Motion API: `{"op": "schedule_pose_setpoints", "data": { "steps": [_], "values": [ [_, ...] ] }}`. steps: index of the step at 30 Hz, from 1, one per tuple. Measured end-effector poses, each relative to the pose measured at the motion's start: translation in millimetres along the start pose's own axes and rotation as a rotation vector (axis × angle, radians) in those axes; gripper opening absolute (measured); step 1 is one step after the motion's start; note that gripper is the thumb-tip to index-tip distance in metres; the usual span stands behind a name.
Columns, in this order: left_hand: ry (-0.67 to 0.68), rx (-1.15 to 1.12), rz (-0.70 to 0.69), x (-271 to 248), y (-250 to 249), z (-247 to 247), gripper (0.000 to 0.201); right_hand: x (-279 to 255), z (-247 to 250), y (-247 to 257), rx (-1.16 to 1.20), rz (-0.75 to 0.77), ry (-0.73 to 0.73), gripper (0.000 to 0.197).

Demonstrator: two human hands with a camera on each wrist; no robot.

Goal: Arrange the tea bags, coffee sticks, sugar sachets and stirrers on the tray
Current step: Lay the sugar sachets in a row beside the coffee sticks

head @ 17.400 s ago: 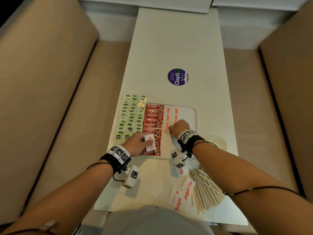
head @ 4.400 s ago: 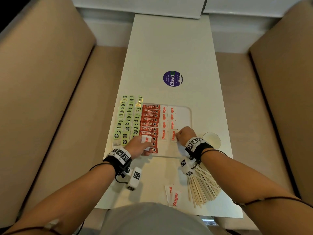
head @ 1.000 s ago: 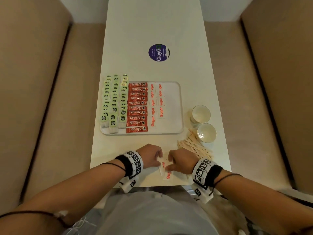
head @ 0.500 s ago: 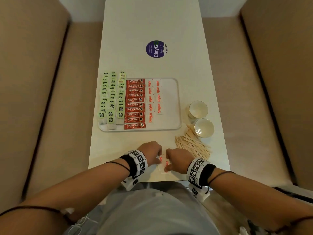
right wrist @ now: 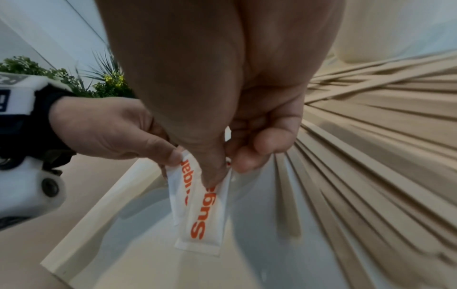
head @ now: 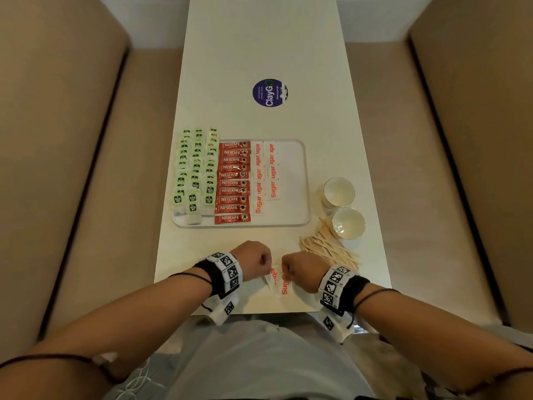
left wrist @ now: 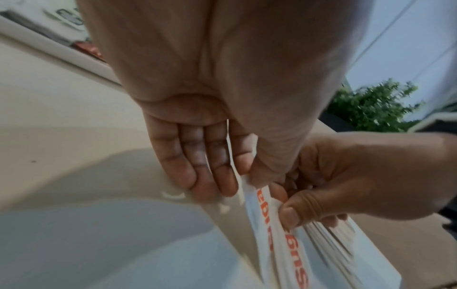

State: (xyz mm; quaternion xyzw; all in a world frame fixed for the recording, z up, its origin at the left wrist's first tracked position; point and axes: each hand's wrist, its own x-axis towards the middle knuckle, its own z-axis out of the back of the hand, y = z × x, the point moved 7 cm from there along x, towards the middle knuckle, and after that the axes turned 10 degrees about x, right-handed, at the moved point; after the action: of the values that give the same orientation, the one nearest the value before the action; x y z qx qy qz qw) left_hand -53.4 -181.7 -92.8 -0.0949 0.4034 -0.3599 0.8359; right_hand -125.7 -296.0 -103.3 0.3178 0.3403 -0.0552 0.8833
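At the tabletop's (head: 259, 47) near edge, your left hand (head: 251, 258) and right hand (head: 300, 269) each pinch sugar sachets (head: 277, 280), lifted by their top ends. Both grips are thin fingertip pinches, so a sachet may slip off that edge before reaching the tray (head: 300, 180).

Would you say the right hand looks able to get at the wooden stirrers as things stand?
Probably yes, once freed: the stirrers lie uncovered on the table just beside the right hand, nothing between them. But that hand's grip, with the left hand, currently pinches sugar sachets.
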Motion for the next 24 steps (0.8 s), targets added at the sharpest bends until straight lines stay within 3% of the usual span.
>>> {"op": "schedule_pose_setpoints", "data": {
  "steps": [7,15,19,24],
  "values": [
    [-0.074,-0.335,0.052,0,20,23,0.005,8,37,19,0.045,0.084,-0.074,0.013],
    [-0.070,-0.822,0.162,-1,30,43,0.017,18,66,46,0.237,0.126,-0.134,0.006],
    [-0.088,-0.876,0.174,-5,35,51,0.004,25,75,52,0.355,0.147,-0.172,0.004],
    [-0.113,-0.918,0.142,-9,41,60,0.017,33,88,61,0.468,0.170,-0.243,0.006]
  ]
}}
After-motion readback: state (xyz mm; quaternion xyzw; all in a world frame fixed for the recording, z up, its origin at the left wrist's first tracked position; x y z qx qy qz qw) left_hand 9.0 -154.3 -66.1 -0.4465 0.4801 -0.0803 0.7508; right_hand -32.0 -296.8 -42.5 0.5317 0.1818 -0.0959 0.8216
